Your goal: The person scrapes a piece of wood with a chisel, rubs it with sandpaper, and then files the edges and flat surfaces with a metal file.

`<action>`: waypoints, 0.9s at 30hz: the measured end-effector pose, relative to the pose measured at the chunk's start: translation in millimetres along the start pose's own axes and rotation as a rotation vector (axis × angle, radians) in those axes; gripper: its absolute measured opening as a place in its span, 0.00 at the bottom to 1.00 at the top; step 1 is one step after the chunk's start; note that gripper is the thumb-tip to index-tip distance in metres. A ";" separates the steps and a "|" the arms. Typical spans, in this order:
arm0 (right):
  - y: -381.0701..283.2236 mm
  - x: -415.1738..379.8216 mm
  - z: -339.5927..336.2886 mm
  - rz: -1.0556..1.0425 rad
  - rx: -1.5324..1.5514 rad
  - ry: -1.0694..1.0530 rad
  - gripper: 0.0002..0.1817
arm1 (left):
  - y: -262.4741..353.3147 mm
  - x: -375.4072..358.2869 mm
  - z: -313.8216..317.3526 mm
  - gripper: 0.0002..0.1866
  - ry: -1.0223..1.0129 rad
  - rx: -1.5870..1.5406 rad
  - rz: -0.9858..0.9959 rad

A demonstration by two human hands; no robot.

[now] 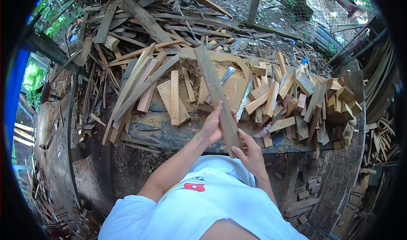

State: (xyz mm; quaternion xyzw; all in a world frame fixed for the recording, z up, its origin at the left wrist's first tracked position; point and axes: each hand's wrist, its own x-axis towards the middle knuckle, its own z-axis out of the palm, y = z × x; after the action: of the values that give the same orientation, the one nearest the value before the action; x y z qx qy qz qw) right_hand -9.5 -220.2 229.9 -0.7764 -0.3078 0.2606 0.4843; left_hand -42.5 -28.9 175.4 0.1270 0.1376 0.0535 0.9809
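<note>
A long grey-brown wooden plank [215,85] slants away from my body over the bench, its near end close to my shirt. My left hand [213,127] is closed around the plank's left side, a little below its middle. On the right edge near the close end, my right hand [250,152] holds it with thumb and fingers. Beyond the plank lies a flat metal blade [227,74]; whether it has a handle is hidden. A narrow shiny strip [244,99] rests just to the right. Beneath is a pale wooden block [234,91].
Short cut wood pieces [271,98] crowd the right of the worn bench [169,132]. Long strips [140,85] lean at its left. Behind rises a heap of scrap timber [148,22]. More offcuts [303,204] lie on the ground at lower right.
</note>
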 end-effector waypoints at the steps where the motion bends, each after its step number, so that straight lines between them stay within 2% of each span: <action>1: 0.5 3.4 5.2 0.003 0.002 0.000 0.33 | 5.2 -4.4 1.0 0.25 0.038 -0.001 -0.009; 3: -1.2 12.4 14.5 0.015 0.080 -0.025 0.33 | 9.4 -9.9 -0.4 0.25 0.084 0.003 -0.023; 5: -7.0 19.8 22.3 0.049 0.175 -0.049 0.32 | 10.6 -15.3 -4.4 0.23 0.169 0.318 0.068; 6: -12.1 23.3 25.2 0.098 0.262 -0.074 0.32 | 9.7 -20.1 0.4 0.23 0.174 0.322 0.066; 8: -18.7 29.3 31.4 0.154 0.371 -0.116 0.31 | 4.9 -30.7 12.3 0.20 0.317 0.459 0.188; 11: -18.1 30.8 41.5 0.261 0.480 -0.217 0.29 | 13.5 -38.5 -6.7 0.17 0.395 0.547 0.146; 12: -13.4 30.4 45.1 0.258 0.477 -0.223 0.29 | 18.9 -41.5 -7.4 0.23 0.427 0.548 0.074; 13: -5.1 28.5 51.6 0.251 0.556 -0.276 0.27 | 17.8 -42.0 -7.6 0.23 0.431 0.546 0.082; 15: 11.4 35.4 62.8 0.236 0.636 -0.333 0.26 | 12.7 -42.0 -11.2 0.35 0.518 1.134 0.278; 16: 21.0 41.8 64.3 0.253 0.595 -0.380 0.25 | 11.2 -38.6 -27.9 0.46 0.514 1.419 0.461; 17: 28.1 47.6 63.3 0.271 0.554 -0.422 0.23 | 8.0 -40.9 -44.6 0.46 0.509 1.420 0.468; 19: 33.2 64.0 58.6 0.278 0.607 -0.374 0.22 | 15.9 -53.6 -41.4 0.47 0.537 1.739 0.448; 22: 48.4 84.7 56.7 0.354 0.517 -0.128 0.19 | 25.4 -69.5 -49.4 0.48 0.575 1.794 0.355; 27: 72.6 97.4 70.1 0.432 0.452 -0.179 0.18 | 39.7 -91.8 -51.2 0.45 0.640 1.875 0.221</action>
State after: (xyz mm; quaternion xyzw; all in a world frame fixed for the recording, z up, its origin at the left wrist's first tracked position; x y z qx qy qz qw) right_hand 23.3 -132.4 125.6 -0.6705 -0.1117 0.4864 0.5490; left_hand -147.6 8.5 161.8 0.8421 0.3696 0.0461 0.3901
